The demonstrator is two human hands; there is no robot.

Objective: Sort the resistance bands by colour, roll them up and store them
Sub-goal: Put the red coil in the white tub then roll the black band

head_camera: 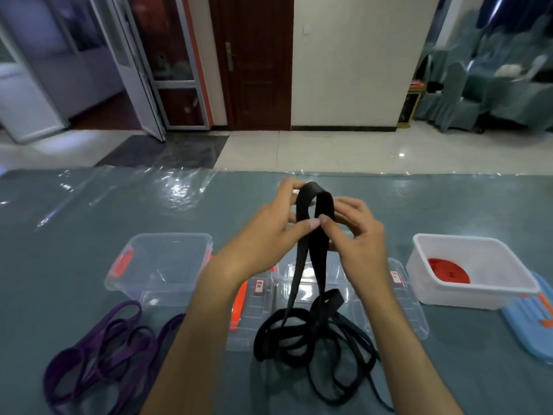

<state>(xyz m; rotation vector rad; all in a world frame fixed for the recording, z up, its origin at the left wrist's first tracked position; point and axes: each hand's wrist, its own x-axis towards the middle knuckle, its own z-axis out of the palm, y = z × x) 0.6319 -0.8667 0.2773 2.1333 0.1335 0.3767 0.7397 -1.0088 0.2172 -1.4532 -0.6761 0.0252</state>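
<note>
Bands lie nearest on the worktop (449, 211): a purple pile (98, 354) at the near left and a black pile (314, 354) in the near middle, well apart from each other. From the black pile one black band (314, 211) rises up to the two hands, which hold it above the boxes. The left hand (269, 232) grips the folded top of this band, its fingers curled round the far side and its thumb pressing on the near side. The right hand (356, 232) pinches the same band just beside the left thumb, with thumb and forefinger closed on it and the other fingers bent loosely. Behind the piles stand the boxes. A clear box (164, 265) with an orange clip is at the left and looks empty. Flat clear lids (257, 310) with orange clips and small labels lie under the arms; the label text is too small to read. At the right a white box (466, 271) holds a red roll (448, 270), and a blue lid (532, 324) lies beside it. Beyond the worktop are a tiled floor (329, 148) and a brown door (254, 61).
</note>
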